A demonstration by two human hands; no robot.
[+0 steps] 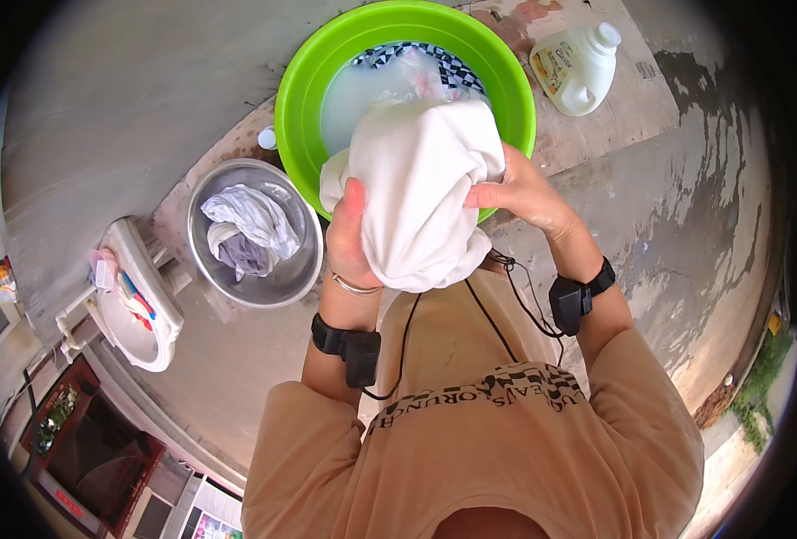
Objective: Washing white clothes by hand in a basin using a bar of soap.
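Observation:
A bunched white cloth (425, 195) is held between my two hands, over the near rim of a green plastic basin (302, 87). My left hand (351, 236) grips its left side with the thumb up. On the other side my right hand (526, 192) holds the cloth, thumb lying across a fold and some fingers hidden. Cloudy whitish water (358, 101) stands in the basin. Partly sunk in it at the far side is a black-and-white checked fabric (462, 71), beside a pale, pinkish cloth (422, 74).
Left of the basin sits a metal bowl (263, 296) with white and grey wet-looking garments (257, 222). A white handled detergent jug (577, 71) stands at the right on a stained board (641, 114). Farther left is a white washbasin (162, 337). Black cables (408, 330) hang near my wrists.

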